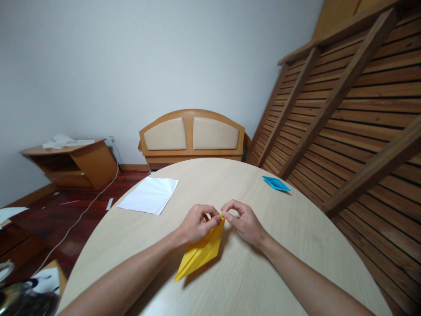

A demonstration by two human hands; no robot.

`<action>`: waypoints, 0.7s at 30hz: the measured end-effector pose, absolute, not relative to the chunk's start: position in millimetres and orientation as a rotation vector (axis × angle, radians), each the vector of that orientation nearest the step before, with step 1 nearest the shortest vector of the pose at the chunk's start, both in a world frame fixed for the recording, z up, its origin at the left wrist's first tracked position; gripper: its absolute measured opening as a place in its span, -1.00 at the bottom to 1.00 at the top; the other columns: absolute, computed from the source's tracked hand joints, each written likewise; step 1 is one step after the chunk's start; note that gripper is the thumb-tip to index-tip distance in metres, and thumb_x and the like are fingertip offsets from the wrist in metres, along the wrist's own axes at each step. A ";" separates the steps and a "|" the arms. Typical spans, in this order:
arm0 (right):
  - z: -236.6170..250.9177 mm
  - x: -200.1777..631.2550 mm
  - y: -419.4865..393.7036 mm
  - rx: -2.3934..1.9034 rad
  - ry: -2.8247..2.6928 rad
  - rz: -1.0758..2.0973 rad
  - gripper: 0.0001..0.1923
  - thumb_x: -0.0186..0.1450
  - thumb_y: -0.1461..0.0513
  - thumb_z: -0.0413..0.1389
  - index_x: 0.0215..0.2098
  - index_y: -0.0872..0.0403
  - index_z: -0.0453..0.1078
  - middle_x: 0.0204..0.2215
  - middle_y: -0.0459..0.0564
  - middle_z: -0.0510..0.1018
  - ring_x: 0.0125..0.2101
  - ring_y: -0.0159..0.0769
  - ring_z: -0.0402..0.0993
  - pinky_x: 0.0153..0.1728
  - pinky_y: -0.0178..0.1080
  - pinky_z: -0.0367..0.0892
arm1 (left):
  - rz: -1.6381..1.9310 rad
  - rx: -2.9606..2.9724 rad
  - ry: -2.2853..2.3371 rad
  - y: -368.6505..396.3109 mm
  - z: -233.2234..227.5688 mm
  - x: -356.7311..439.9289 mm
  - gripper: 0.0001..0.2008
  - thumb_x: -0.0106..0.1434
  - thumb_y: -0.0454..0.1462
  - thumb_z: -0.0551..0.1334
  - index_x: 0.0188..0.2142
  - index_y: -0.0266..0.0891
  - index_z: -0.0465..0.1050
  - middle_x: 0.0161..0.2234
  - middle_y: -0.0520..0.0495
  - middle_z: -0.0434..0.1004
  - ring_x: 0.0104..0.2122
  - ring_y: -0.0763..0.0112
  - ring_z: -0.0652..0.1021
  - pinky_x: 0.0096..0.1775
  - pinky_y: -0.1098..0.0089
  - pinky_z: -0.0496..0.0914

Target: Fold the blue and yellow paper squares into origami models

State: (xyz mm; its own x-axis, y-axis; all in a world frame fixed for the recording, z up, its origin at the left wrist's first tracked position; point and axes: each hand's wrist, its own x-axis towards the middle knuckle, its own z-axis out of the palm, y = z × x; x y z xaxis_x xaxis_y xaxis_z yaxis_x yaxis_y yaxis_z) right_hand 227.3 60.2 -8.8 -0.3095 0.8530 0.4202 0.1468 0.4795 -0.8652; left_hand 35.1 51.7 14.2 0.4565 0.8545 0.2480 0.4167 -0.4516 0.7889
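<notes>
A folded piece of yellow paper (205, 252), long and pointed, hangs tilted just over the round table, its lower tip toward me. My left hand (200, 223) pinches it near the upper end, thumb and forefinger closed on the paper. At that same upper tip, my right hand (242, 221) has its thumb and forefinger pressed on the paper's end. The two hands nearly meet there. Part of the yellow paper is hidden behind my left hand.
White creased paper sheets (149, 195) lie at the left of the pale round table (279, 263). A folded blue paper boat (276, 183) rests near the right edge. Beyond stand a headboard (190, 114), a low cabinet (88, 162) and leaning wooden slats (329, 131).
</notes>
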 end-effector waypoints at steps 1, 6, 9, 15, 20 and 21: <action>-8.5 227.6 60.7 -0.857 -1.752 0.919 -0.85 0.29 0.15 0.14 -0.38 0.06 0.43 -0.39 -0.07 0.54 -0.29 -0.25 0.44 -0.16 -0.22 0.30 | 0.857 2.036 1.063 51.9 14.2 35.4 -0.69 0.28 -0.16 0.17 -0.40 -0.33 0.57 -0.48 -0.06 0.57 -0.55 0.50 0.43 -0.47 0.52 0.29; -5.8 227.8 60.8 -0.852 -1.718 0.971 -0.75 0.35 0.11 0.06 -0.36 0.08 0.46 -0.39 -0.04 0.56 -0.29 -0.25 0.46 -0.17 -0.22 0.31 | 0.849 1.983 1.061 54.7 13.8 35.2 -0.72 0.27 -0.18 0.17 -0.40 -0.33 0.57 -0.47 -0.07 0.59 -0.54 0.49 0.45 -0.45 0.51 0.31; -4.8 225.8 59.0 -0.857 -1.746 1.004 -0.79 0.32 0.11 0.11 -0.29 0.08 0.48 -0.33 -0.02 0.59 -0.24 -0.23 0.48 -0.13 -0.21 0.33 | 0.863 2.000 1.023 55.9 12.5 34.2 -0.67 0.30 -0.13 0.16 -0.39 -0.33 0.57 -0.44 -0.10 0.61 -0.48 0.44 0.50 -0.41 0.48 0.34; -3.9 224.3 58.6 -0.908 -1.785 0.910 -0.81 0.32 0.13 0.14 -0.36 0.08 0.48 -0.38 -0.04 0.59 -0.29 -0.24 0.49 -0.16 -0.21 0.35 | 0.867 2.021 1.001 57.4 9.9 33.9 -0.63 0.32 -0.08 0.16 -0.35 -0.33 0.58 -0.41 -0.12 0.62 -0.45 0.41 0.52 -0.41 0.47 0.34; -3.7 230.6 65.0 -0.967 -1.732 0.836 -0.75 0.31 0.06 0.15 -0.37 0.07 0.47 -0.39 -0.03 0.58 -0.29 -0.22 0.49 -0.15 -0.19 0.36 | 0.881 1.986 1.051 62.6 7.3 31.6 -0.64 0.30 -0.08 0.17 -0.34 -0.33 0.59 -0.38 -0.13 0.62 -0.43 0.40 0.52 -0.42 0.48 0.34; -3.8 232.6 66.8 -0.974 -1.715 0.826 -0.74 0.31 0.05 0.15 -0.37 0.08 0.46 -0.39 -0.02 0.58 -0.29 -0.22 0.49 -0.15 -0.19 0.36 | 0.887 1.979 1.058 64.2 6.1 30.6 -0.64 0.29 -0.08 0.17 -0.34 -0.33 0.59 -0.37 -0.14 0.62 -0.41 0.40 0.52 -0.41 0.48 0.34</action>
